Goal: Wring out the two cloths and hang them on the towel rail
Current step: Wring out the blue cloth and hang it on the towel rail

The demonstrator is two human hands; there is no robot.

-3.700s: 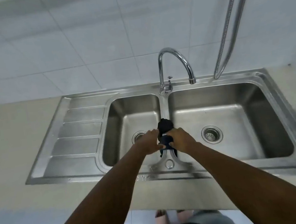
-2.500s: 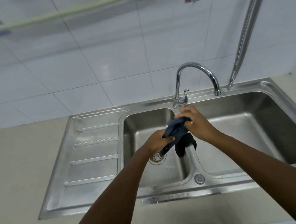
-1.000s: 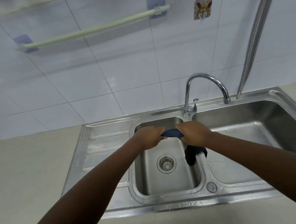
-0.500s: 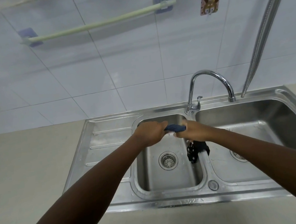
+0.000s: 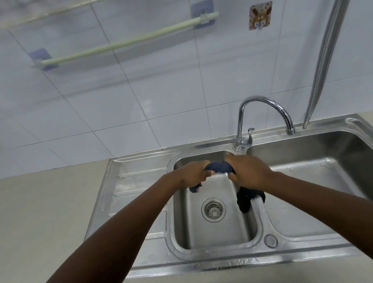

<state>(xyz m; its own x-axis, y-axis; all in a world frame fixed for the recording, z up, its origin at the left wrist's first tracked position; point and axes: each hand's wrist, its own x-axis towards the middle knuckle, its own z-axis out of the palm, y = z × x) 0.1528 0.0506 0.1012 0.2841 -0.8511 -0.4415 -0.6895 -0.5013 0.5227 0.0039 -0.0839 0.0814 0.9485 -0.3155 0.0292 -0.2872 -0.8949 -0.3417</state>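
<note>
A dark blue cloth (image 5: 217, 167) is twisted into a roll between my two hands above the left basin. My left hand (image 5: 191, 173) grips its left end, and a short tail hangs below that fist. My right hand (image 5: 247, 171) grips the right end. A darker, near-black cloth (image 5: 247, 198) lies draped over the divider between the basins, just under my right hand. The pale green towel rail (image 5: 129, 40) is fixed to the tiled wall above and left of the sink, with nothing on it.
The steel double sink (image 5: 220, 264) has a drainboard on its left and a drain strainer (image 5: 213, 209) in the left basin. A chrome tap (image 5: 262, 104) rises behind the divider. A metal hose (image 5: 330, 36) hangs at right. A sticker hook (image 5: 259, 15) is on the wall.
The view lifted from the sink to show the rail. My hands moved the blue cloth from the divider to over the left basin and pulled it out into a twisted roll.
</note>
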